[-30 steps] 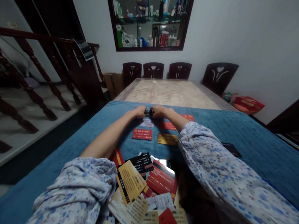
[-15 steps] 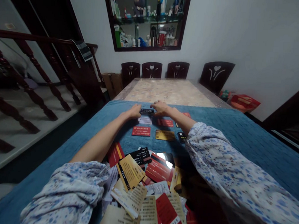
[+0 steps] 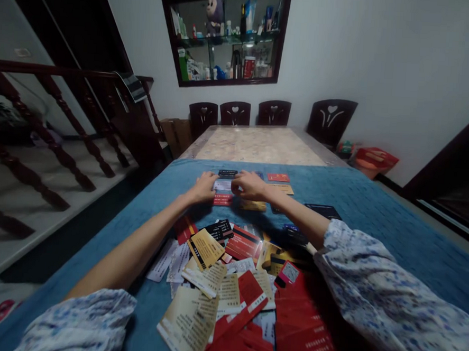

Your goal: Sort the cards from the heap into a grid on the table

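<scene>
Cards lie in rows on the blue cloth (image 3: 374, 221). My left hand (image 3: 205, 187) is at the left edge of a pale card (image 3: 223, 185), fingers bent and thumb apart. Across from it, my right hand (image 3: 250, 186) hovers or rests at that card's right end, fingers curled loosely; exact contact is unclear. A black card (image 3: 228, 173) lies just beyond, and a red card (image 3: 222, 200) just nearer. Partly under my right forearm are a gold card (image 3: 253, 206) and a yellowish card (image 3: 281, 189). Another red card (image 3: 278, 177) sits at the far right.
Close to me spreads a loose pile of cards, with a yellow card (image 3: 205, 249), cream folders (image 3: 189, 321) and red sleeves (image 3: 304, 328). A dark flat item (image 3: 323, 211) lies right of my forearm. Chairs (image 3: 235, 113) stand beyond the marble tabletop (image 3: 252, 145).
Both hands have come nearer to me, from the far black card to the pale card in front of it. My view has shifted slightly, showing more of the near pile.
</scene>
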`<state>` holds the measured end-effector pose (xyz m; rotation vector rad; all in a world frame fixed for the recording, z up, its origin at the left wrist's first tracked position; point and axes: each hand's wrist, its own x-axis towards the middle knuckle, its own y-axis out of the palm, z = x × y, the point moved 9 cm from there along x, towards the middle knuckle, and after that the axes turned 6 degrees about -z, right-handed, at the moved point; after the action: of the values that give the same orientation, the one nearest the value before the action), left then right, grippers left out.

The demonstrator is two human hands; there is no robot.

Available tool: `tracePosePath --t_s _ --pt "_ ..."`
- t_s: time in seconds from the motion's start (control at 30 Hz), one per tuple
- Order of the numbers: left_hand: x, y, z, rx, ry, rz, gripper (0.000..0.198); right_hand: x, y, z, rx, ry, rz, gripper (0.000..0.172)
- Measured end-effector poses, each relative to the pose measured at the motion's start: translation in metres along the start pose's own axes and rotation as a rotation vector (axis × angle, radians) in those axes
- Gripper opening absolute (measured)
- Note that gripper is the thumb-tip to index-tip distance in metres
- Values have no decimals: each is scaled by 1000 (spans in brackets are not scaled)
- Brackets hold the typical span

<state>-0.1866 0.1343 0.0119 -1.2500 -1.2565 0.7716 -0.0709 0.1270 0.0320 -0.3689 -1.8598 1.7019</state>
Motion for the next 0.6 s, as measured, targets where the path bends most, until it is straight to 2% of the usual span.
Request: tracePosePath --t_s 0.3,0.43,0.6 --pt "-79 -3 -17 -102 44 173 53 -43 1 70 129 -218 -73 14" --pt "-99 -7 -18 -174 92 229 58 -58 0 92 172 -284 -139 14" --pt "-115 -5 -19 -278 203 308 64 -71 -1 110 229 -327 -149 14"
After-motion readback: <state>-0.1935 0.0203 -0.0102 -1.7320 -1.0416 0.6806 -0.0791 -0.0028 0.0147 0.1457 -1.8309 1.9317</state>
